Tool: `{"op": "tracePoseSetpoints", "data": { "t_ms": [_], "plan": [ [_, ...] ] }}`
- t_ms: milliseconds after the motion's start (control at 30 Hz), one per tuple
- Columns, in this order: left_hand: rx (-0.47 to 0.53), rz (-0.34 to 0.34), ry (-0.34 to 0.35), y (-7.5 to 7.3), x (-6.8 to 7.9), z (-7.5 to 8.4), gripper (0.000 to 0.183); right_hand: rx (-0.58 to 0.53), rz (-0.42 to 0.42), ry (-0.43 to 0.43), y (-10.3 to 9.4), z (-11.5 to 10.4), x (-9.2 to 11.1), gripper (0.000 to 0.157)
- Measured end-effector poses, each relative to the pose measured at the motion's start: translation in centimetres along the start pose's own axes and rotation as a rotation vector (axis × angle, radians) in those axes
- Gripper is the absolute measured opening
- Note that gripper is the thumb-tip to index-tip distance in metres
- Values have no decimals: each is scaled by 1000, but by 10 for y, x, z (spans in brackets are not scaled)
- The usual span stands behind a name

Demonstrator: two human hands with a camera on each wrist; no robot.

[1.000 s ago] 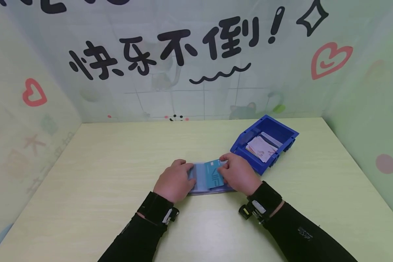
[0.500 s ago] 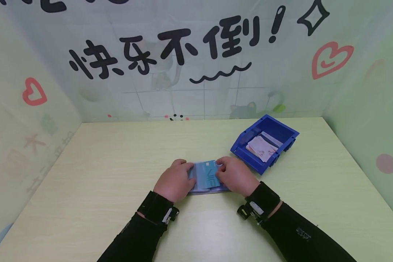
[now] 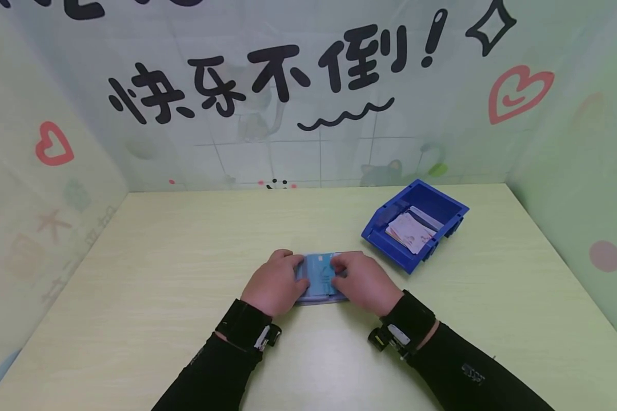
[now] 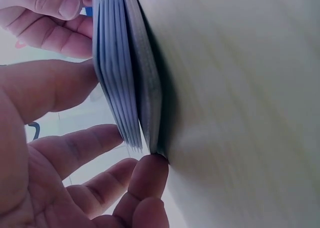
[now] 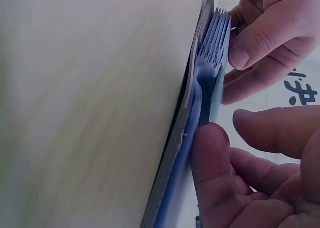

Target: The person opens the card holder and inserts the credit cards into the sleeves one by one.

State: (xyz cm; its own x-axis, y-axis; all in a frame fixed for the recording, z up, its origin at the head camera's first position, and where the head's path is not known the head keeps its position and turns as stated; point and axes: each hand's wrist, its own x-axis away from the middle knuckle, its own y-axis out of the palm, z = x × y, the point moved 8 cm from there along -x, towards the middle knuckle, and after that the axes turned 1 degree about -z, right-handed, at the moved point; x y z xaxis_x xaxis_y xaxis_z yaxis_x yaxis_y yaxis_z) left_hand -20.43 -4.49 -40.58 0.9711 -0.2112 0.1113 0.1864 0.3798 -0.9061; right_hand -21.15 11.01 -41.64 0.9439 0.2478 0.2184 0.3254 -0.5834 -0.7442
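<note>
A card holder (image 3: pixel 308 300) with a stack of clear sleeve pages (image 4: pixel 114 62) lies opened on the table. My left hand (image 3: pixel 273 283) grips its left edge, thumb on top of the pages and other fingers at the far side and edge. A light-blue card (image 3: pixel 319 273) with printed lettering lies over the upper page, mostly within the sleeve area. My right hand (image 3: pixel 365 281) holds the card's right edge between thumb and curled fingers. From the right wrist view, the right fingertips (image 5: pixel 212 143) are right at the card's edge; the holder's cover (image 5: pixel 172 153) lies beneath.
A blue plastic bin (image 3: pixel 442 200) stands behind and to the right of my right hand. Inside it rests a pile of pale cards (image 3: pixel 410 233). Printed fabric walls (image 3: pixel 571 200) border the table (image 3: pixel 195 245) at the back and sides.
My right hand has moved left and slightly toward me, and the blue card has slid left across the page toward my left thumb. The left hand and holder have stayed in place.
</note>
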Motion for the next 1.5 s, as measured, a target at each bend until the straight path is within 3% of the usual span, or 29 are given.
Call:
{"op": "tracePoseSetpoints", "data": {
  "t_ms": [667,1500],
  "plan": [
    [15,-5,8,-1,-1,0,57,-100,-10,-50,5,-5,5,42],
    [56,-5,6,0,-3,-1,57,-132,-17,-114,9,-13,11,44]
  ]
}}
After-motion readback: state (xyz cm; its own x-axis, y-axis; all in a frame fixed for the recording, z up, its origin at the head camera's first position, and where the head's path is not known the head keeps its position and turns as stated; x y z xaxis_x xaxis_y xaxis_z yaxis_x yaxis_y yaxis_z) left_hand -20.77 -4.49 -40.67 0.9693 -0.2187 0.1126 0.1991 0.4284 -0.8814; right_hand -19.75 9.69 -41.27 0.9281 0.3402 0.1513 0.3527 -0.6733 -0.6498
